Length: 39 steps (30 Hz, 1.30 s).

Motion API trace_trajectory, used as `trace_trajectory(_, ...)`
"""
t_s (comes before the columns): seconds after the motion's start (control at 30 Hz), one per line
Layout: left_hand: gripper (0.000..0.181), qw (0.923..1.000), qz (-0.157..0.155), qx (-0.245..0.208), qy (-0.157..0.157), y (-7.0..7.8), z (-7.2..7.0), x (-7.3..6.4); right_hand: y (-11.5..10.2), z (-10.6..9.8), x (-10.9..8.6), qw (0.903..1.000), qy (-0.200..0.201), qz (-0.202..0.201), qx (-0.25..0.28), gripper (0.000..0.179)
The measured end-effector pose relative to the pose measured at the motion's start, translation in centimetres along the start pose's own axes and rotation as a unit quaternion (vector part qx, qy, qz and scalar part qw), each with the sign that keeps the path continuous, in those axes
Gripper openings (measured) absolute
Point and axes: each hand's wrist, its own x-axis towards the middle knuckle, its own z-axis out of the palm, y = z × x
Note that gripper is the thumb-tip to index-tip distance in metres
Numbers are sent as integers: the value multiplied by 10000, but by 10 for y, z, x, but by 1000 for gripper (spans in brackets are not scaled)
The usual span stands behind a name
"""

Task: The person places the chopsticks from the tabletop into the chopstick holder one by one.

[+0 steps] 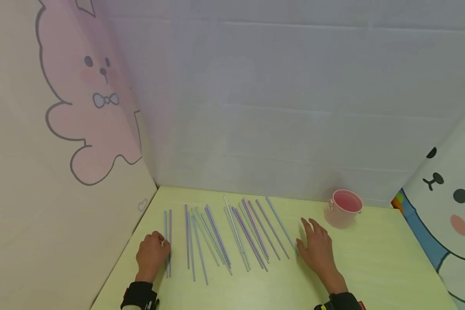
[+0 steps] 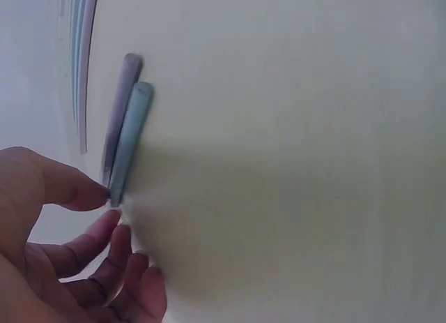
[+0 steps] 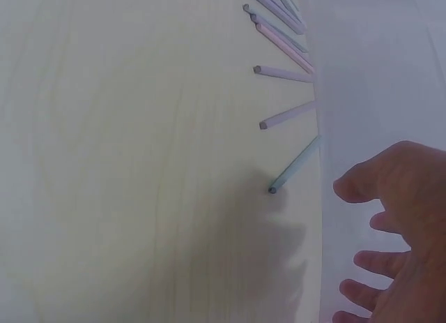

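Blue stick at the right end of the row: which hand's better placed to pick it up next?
Right, I'd say: the right hand is open, close beside the blue stick, while the left hand is across the row at the leftmost sticks.

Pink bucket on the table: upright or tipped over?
Upright: the pink bucket stands on the table, its open mouth facing up.

Thin straight pastel sticks [image 1: 218, 235] are strewn across the pale-yellow wood-grain table [image 1: 387, 258], pretty much bookended by the left hand [image 1: 152, 254] at 9 o'clock and right hand [image 1: 318, 249] at 3, with a round pink bucket [image 1: 342, 214] parked around 2.
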Motion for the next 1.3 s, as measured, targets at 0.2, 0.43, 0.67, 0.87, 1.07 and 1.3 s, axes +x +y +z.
trace_trajectory(0.2,26,9981,-398,89,-456,9,-11,9,-4,1,2,9994,181,-137,245,60)
trace_trajectory(0.43,22,9972,-338,4,-660,8,-21,13,-22,-1,5,9936,-163,53,1116,46)
trace_trajectory(0.67,27,9973,-286,180,-647,3,-23,12,-44,0,9,9888,-500,129,1398,43)
trace_trajectory(0.87,42,9996,59,-188,-182,26,-31,14,-66,1,16,9850,-626,100,1608,42)
trace_trajectory(1.07,10,9964,618,-532,216,53,-34,13,-95,6,19,9825,-438,-108,1805,38)
trace_trajectory(1.3,10,9861,1026,-1309,49,83,-26,-2,-124,15,23,9798,-353,-582,1880,35)
